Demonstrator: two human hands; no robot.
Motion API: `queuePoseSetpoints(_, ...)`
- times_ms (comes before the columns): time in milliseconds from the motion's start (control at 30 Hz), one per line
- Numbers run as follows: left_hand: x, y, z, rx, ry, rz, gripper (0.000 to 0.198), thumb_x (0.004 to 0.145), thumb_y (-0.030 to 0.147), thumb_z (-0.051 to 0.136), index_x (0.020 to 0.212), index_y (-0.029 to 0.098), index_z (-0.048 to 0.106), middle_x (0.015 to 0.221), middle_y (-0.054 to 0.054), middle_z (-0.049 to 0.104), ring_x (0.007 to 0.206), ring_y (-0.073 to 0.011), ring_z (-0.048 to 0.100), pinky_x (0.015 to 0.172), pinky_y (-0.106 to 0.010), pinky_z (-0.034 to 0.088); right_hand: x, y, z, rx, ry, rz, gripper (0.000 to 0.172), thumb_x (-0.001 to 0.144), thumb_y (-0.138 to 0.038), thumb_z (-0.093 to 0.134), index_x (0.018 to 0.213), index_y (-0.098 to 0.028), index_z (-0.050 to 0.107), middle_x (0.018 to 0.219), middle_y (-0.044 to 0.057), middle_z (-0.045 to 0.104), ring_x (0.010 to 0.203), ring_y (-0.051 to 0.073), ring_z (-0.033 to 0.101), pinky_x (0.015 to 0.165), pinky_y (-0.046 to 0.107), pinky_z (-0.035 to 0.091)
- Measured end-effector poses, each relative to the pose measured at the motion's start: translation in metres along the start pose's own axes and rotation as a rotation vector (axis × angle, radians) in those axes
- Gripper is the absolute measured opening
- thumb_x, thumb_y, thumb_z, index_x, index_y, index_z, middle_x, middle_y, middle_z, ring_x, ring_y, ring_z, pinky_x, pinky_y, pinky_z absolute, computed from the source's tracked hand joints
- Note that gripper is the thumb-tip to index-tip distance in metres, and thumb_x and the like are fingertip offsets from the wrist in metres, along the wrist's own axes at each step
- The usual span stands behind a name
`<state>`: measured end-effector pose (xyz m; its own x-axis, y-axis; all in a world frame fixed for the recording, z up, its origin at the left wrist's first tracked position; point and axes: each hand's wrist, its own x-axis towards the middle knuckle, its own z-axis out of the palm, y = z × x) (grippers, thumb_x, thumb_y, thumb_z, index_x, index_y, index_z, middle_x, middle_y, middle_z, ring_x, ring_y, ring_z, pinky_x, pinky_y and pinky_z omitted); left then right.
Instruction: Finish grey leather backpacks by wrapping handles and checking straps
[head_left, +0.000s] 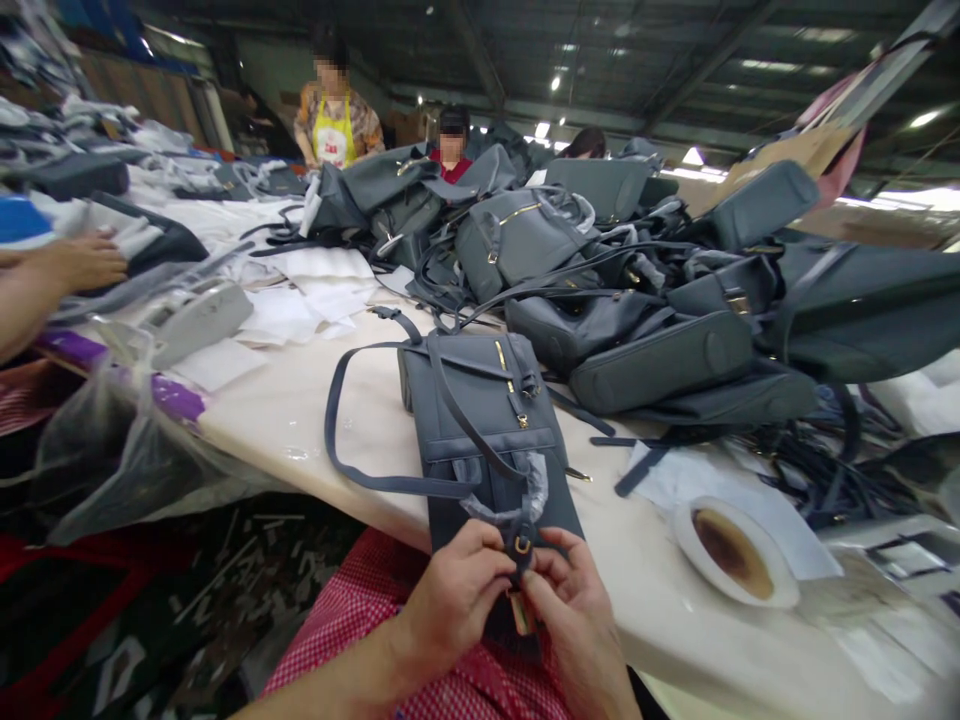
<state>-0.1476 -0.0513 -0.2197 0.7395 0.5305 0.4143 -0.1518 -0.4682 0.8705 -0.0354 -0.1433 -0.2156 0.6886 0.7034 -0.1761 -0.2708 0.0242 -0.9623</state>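
A dark grey-blue backpack with gold zips lies on the table in front of me, its near end at the table's edge. Its handle is wrapped in clear plastic, and a long strap loops out to the left. Close to the handle is a small strap with a gold buckle. My left hand pinches this buckle strap from the left. From the right, my right hand pinches the same strap just below the buckle. Beneath the fingers hangs a small tag-like piece, partly hidden.
A large heap of similar bags covers the table's far side. A dish with brown liquid stands to the right. White paper sheets and a plastic bag are at left. A co-worker's hand rests on another bag; other people stand behind.
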Motion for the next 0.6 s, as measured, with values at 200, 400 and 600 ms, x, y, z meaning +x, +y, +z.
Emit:
queuePoseSetpoints(200, 0.010, 0.004, -0.008, 0.391, -0.066, 0.017, 0.016, 0.081, 0.004, 0.051, 0.071, 0.016, 0.057, 0.082, -0.003, 0.055, 0.078, -0.0153, 0.053, 0.070, -0.026, 0.045, -0.001, 0.006, 0.003, -0.419, 0.064, -0.143, 0.041, 0.071, -0.032, 0.065, 0.107, -0.022, 0.051, 0.075, 0.000, 0.070, 0.051, 0.014, 0.059, 0.050, 0.025, 0.047)
queuePoseSetpoints(400, 0.013, 0.009, -0.011, 0.442, -0.122, 0.004, 0.018, 0.082, 0.003, 0.047, 0.074, 0.016, 0.056, 0.083, -0.004, 0.055, 0.079, -0.0166, 0.053, 0.070, -0.027, 0.046, -0.004, 0.010, 0.005, -0.676, 0.128, -0.237, 0.037, 0.074, -0.032, 0.059, 0.109, -0.022, 0.055, 0.074, 0.000, 0.071, 0.046, 0.014, 0.054, 0.050, 0.026, 0.045)
queuePoseSetpoints(600, 0.012, -0.007, 0.002, 0.596, -0.063, 0.213, 0.019, 0.091, 0.011, 0.039, 0.093, 0.015, 0.058, 0.098, -0.009, 0.059, 0.088, -0.0202, 0.054, 0.081, -0.031, 0.048, -0.012, 0.001, 0.013, -0.667, 0.084, -0.307, 0.030, 0.075, -0.031, 0.061, 0.104, -0.026, 0.062, 0.085, 0.003, 0.073, 0.075, 0.022, 0.067, 0.070, 0.030, 0.049)
